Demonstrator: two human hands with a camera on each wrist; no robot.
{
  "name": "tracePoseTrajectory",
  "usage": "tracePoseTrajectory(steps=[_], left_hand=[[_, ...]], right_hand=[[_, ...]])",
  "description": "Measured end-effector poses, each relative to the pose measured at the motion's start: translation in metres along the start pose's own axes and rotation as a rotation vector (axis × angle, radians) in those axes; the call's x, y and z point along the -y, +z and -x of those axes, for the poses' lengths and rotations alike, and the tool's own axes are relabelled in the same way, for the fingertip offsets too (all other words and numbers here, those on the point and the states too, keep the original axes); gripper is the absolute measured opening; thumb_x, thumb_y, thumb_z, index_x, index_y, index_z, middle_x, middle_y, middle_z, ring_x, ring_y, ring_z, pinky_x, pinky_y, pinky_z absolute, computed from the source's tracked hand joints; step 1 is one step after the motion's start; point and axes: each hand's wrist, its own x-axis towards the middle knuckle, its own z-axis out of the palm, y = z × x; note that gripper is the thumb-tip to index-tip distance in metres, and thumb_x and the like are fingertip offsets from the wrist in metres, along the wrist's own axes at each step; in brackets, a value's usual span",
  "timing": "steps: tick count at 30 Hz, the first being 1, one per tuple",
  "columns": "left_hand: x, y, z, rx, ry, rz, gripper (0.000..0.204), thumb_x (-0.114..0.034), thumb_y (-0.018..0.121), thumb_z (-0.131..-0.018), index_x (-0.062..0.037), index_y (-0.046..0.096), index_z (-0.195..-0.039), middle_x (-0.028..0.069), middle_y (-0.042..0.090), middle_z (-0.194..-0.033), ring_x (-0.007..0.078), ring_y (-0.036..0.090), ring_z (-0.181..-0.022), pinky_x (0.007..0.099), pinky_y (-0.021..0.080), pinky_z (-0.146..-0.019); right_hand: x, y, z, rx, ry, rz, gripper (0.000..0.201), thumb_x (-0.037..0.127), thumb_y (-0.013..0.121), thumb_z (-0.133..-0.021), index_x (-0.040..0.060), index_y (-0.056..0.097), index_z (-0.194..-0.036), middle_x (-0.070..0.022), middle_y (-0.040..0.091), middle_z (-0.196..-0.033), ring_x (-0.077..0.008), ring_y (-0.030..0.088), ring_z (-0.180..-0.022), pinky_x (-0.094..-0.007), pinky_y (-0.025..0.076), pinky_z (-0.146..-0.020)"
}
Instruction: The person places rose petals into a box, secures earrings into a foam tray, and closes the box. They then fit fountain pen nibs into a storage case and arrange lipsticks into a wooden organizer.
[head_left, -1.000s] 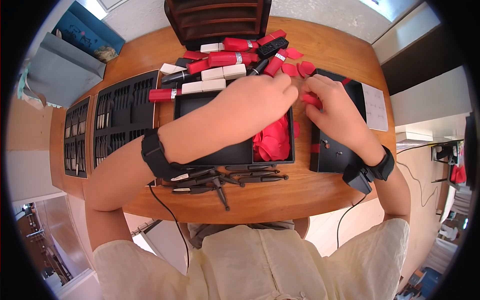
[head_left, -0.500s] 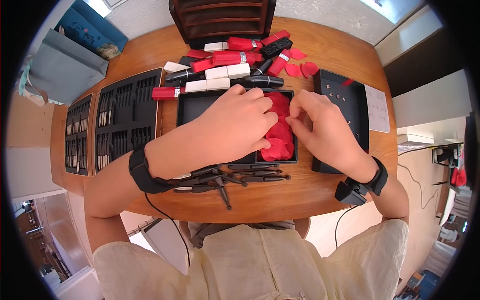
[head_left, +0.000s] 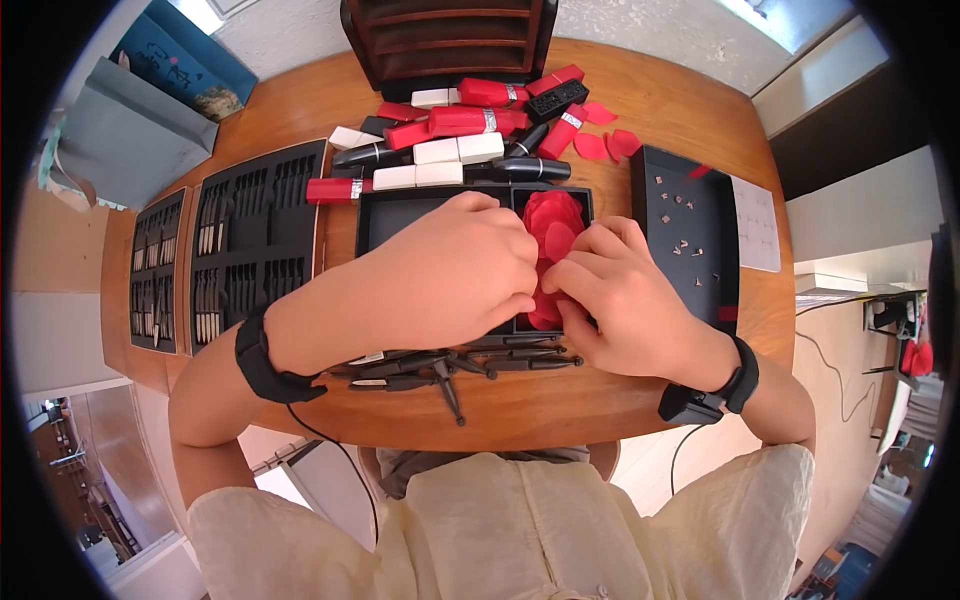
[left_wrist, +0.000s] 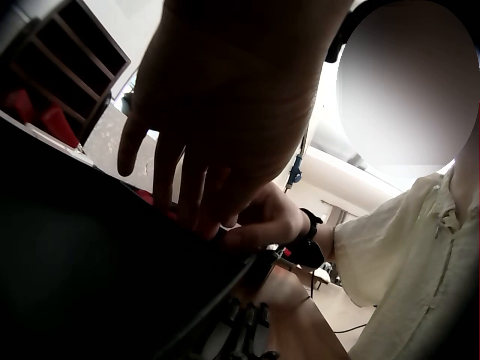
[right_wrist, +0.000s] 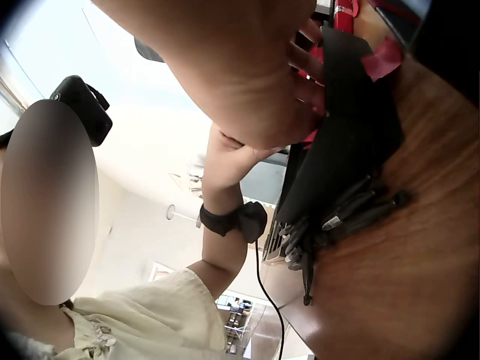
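Note:
Red artificial petals point(head_left: 548, 222) fill the right compartment of a divided black box point(head_left: 390, 207). My left hand point(head_left: 455, 265) reaches across the box from the left, its fingertips at the petals' left side. In the left wrist view, the fingers point(left_wrist: 193, 176) of this hand hang down nearly straight toward the red. My right hand point(head_left: 620, 295) lies over the box's right edge, fingers extended in among the petals. Both hands partly cover the petals. In the right wrist view, a loose red petal point(right_wrist: 382, 60) shows by the outer wall of the box.
Red, white and black tubes and cases point(head_left: 459, 150) lie piled behind the box. Black slim tools point(head_left: 440, 375) lie in front. Slotted black trays point(head_left: 262, 185) are at left, with a tray of small metal pieces point(head_left: 683, 225) at right. A dark wooden rack point(head_left: 450, 40) stands behind.
My right hand has come from beyond the box's right side, where it had something red at its fingers, down onto the petals. My left hand has drawn back and left onto them.

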Motion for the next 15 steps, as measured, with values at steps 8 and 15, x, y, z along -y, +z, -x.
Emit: tracePoseTrajectory(steps=[8, 15], left_hand=[[-0.002, -0.004, -0.009, 0.035, 0.008, -0.104, 0.013, -0.019, 0.067, -0.086, -0.0061, 0.069, -0.084, 0.0051, 0.066, -0.086, 0.0247, 0.059, -0.096, 0.0401, 0.044, -0.091], [0.035, -0.039, -0.074, -0.006, -0.147, -0.357, 0.013, -0.017, 0.062, -0.087, -0.0055, 0.069, -0.089, 0.0101, 0.065, -0.087, 0.0306, 0.063, -0.090, 0.0421, 0.050, -0.077]], right_hand=[[-0.033, -0.037, 0.005, -0.176, 0.336, 0.069, 0.011, 0.004, 0.066, -0.077, 0.0046, 0.057, -0.084, -0.0098, 0.060, -0.078, -0.0304, 0.058, -0.080, -0.0407, 0.043, -0.072], [-0.044, -0.045, 0.014, 0.216, 0.626, 0.033, 0.040, 0.009, 0.063, -0.083, -0.0019, 0.047, -0.119, -0.0203, 0.061, -0.074, -0.0381, 0.061, -0.074, -0.0433, 0.047, -0.074]])
